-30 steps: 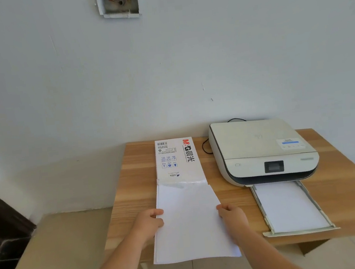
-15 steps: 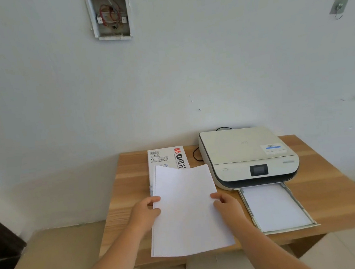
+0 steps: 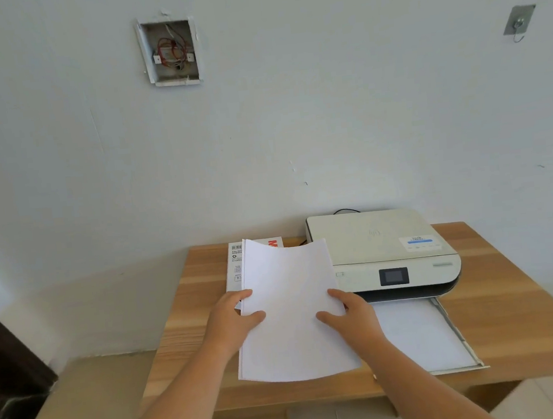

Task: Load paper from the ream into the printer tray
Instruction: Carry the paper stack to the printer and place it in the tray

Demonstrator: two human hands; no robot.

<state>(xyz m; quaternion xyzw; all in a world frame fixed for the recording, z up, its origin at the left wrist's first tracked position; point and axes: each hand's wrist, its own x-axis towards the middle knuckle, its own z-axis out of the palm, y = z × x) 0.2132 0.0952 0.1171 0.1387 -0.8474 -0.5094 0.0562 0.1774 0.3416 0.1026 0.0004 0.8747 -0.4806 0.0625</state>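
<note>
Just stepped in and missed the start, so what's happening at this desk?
A person is holding a stack of white paper by its side edges, left hand and right hand, above the wooden table. It partly hides the ream. The printer sits alongside, its tray pulled out with paper in it.

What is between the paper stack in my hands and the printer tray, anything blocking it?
Nothing visible. The paper stack is lifted just left of the open tray, which already holds white sheets; the right hand is the only thing between them.
</note>
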